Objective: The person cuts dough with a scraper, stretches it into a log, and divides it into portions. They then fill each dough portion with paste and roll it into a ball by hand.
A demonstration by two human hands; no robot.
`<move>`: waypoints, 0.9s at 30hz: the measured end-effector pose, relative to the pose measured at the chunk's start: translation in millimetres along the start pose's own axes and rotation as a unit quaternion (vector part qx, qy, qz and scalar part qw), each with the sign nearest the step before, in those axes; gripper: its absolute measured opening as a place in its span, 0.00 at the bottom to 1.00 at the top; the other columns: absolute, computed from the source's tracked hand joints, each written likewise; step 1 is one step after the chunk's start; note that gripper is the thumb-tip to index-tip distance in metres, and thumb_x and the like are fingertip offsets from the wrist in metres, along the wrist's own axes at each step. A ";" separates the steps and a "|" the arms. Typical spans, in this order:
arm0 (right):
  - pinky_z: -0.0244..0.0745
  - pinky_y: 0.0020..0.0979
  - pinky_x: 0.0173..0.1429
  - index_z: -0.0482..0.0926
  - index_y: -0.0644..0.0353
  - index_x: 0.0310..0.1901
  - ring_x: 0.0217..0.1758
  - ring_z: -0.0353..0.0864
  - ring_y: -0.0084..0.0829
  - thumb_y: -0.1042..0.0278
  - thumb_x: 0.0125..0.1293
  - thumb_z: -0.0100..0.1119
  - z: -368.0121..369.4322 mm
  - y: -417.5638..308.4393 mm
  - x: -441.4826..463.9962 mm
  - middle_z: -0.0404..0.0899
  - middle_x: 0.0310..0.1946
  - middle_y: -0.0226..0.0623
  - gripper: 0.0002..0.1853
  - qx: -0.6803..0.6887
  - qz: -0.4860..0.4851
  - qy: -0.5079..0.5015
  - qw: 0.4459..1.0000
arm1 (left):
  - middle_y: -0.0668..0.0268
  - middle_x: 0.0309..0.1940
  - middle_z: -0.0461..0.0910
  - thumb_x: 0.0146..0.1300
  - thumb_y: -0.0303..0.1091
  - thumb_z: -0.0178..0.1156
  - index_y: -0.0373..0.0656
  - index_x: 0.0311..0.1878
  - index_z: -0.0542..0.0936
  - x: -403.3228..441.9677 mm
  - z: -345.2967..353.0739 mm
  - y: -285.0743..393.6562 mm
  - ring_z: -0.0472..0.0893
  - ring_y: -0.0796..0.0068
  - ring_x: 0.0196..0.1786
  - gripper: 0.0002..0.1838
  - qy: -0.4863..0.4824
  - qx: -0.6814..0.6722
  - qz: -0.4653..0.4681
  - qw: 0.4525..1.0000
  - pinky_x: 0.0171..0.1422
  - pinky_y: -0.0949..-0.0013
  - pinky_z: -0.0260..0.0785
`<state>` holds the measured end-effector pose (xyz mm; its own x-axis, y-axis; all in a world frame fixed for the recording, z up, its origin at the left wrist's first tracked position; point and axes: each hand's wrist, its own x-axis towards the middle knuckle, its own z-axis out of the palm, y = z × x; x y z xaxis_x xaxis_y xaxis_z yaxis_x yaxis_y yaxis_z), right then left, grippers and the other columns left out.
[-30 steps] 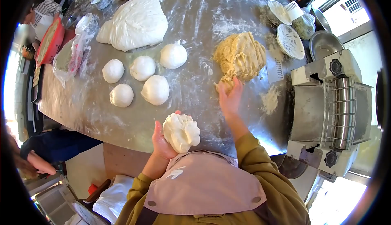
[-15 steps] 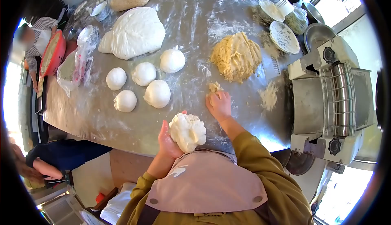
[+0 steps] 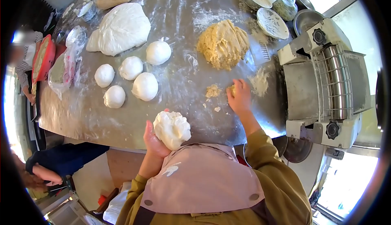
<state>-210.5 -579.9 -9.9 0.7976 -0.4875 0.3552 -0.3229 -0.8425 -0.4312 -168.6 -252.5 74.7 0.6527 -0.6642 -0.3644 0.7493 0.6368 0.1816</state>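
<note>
On my left hand rests a lumpy piece of white dough, near the front edge of the table. My right hand is curled over the metal surface around a bit of yellow dough, mostly hidden by the fingers. Just left of it lies a small yellow clump with crumbs below. Farther back sits a big yellow dough mound. Several round white dough balls stand to the left, with a large white dough mass behind them.
A roller machine stands at the right. Beside the yellow mound lies a flat scraper, with a white dish and metal bowl behind. At left are a plastic bag, a red basin and co-workers.
My right hand pulled away from the yellow mound toward me, then moved right, leaving a small yellow clump on the table. My left hand still holds the white dough.
</note>
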 end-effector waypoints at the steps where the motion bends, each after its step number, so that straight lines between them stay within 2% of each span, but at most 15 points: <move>1: 0.70 0.43 0.58 0.79 0.56 0.46 0.51 0.76 0.47 0.64 0.61 0.63 5.4 -7.1 0.3 0.75 0.51 0.39 0.13 -0.050 -0.024 0.022 0.998 | 0.59 0.64 0.70 0.65 0.69 0.45 0.51 0.70 0.64 0.6 1.0 -2.0 0.69 0.52 0.66 0.40 -0.001 -0.006 -0.005 1.000 0.68 0.43 0.63; 2: 0.69 0.43 0.59 0.79 0.56 0.45 0.51 0.76 0.46 0.65 0.60 0.63 9.3 -11.9 -1.4 0.76 0.50 0.39 0.12 -0.099 -0.047 0.042 0.993 | 0.59 0.65 0.70 0.65 0.69 0.45 0.51 0.70 0.63 0.0 1.5 -3.4 0.69 0.51 0.67 0.40 -0.002 -0.011 -0.011 1.000 0.68 0.43 0.62; 8: 0.74 0.42 0.53 0.81 0.56 0.40 0.47 0.79 0.43 0.71 0.59 0.64 12.3 5.5 -13.8 0.81 0.43 0.38 0.07 0.042 -0.029 -0.059 0.997 | 0.58 0.66 0.69 0.66 0.69 0.43 0.50 0.72 0.62 -1.2 6.3 -6.8 0.69 0.50 0.67 0.40 -0.036 -0.019 -0.023 0.999 0.69 0.43 0.61; 11: 0.75 0.41 0.48 0.80 0.56 0.39 0.43 0.79 0.44 0.71 0.58 0.65 2.7 -30.0 -37.1 0.81 0.42 0.37 0.07 0.161 -0.112 -0.007 0.981 | 0.58 0.66 0.69 0.67 0.69 0.43 0.50 0.72 0.62 -3.8 1.5 -7.0 0.69 0.51 0.67 0.40 -0.027 -0.015 -0.009 0.999 0.69 0.43 0.62; 13: 0.74 0.41 0.48 0.80 0.54 0.39 0.44 0.78 0.43 0.69 0.57 0.66 12.8 -64.9 -51.9 0.79 0.41 0.34 0.08 0.171 -0.167 0.006 0.971 | 0.58 0.66 0.69 0.67 0.69 0.42 0.49 0.72 0.61 -5.3 0.0 -6.6 0.69 0.50 0.67 0.41 -0.024 -0.010 -0.005 1.000 0.69 0.44 0.62; 16: 0.74 0.42 0.51 0.80 0.53 0.38 0.48 0.77 0.41 0.66 0.56 0.68 33.0 -100.6 -57.9 0.78 0.41 0.32 0.09 0.108 -0.176 -0.043 0.977 | 0.57 0.66 0.70 0.67 0.70 0.41 0.48 0.72 0.61 -6.0 -1.3 -9.3 0.70 0.50 0.67 0.41 0.002 -0.002 -0.009 1.000 0.69 0.45 0.62; 19: 0.73 0.43 0.52 0.79 0.53 0.37 0.50 0.76 0.40 0.64 0.56 0.68 48.9 -98.5 -50.2 0.77 0.41 0.31 0.09 0.107 -0.178 -0.101 0.973 | 0.56 0.66 0.69 0.66 0.69 0.42 0.48 0.72 0.62 -8.8 1.3 -13.6 0.70 0.50 0.67 0.41 0.020 0.011 -0.012 1.000 0.69 0.45 0.62; 22: 0.73 0.42 0.52 0.79 0.53 0.36 0.49 0.76 0.40 0.64 0.56 0.68 37.7 -78.3 -55.1 0.76 0.40 0.30 0.09 0.119 -0.185 -0.103 0.970 | 0.56 0.66 0.70 0.65 0.69 0.43 0.48 0.71 0.64 -8.6 5.8 -18.8 0.70 0.50 0.66 0.41 0.002 0.047 -0.006 0.999 0.69 0.45 0.63; 23: 0.71 0.47 0.59 0.80 0.51 0.39 0.56 0.75 0.41 0.62 0.58 0.67 36.2 -64.0 -65.8 0.76 0.44 0.32 0.09 0.116 -0.163 -0.085 0.976 | 0.56 0.65 0.70 0.65 0.69 0.43 0.48 0.70 0.64 -8.6 4.9 -20.1 0.70 0.50 0.66 0.41 -0.005 0.060 -0.002 0.998 0.68 0.45 0.63; 26: 0.64 0.54 0.66 0.81 0.49 0.42 0.63 0.70 0.43 0.60 0.60 0.66 -8.8 -45.5 -76.7 0.76 0.51 0.33 0.10 -0.017 -0.082 0.005 0.996 | 0.55 0.65 0.70 0.64 0.70 0.45 0.48 0.70 0.65 -8.2 -2.3 -24.1 0.71 0.50 0.66 0.41 0.011 0.063 0.020 0.998 0.68 0.45 0.64; 27: 0.62 0.56 0.68 0.81 0.48 0.43 0.65 0.69 0.43 0.59 0.61 0.65 -12.0 -39.5 -81.4 0.75 0.52 0.33 0.11 -0.021 -0.068 -0.011 0.997 | 0.55 0.64 0.71 0.65 0.70 0.44 0.48 0.69 0.65 -8.1 -3.3 -25.1 0.71 0.50 0.65 0.40 -0.003 0.055 0.014 0.998 0.67 0.44 0.65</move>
<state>-268.8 -509.7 -11.8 0.8469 -0.3628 0.3889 -0.2317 -0.9098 -0.3443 -193.1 -261.9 70.1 0.6736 -0.6495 -0.3528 0.7387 0.6080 0.2910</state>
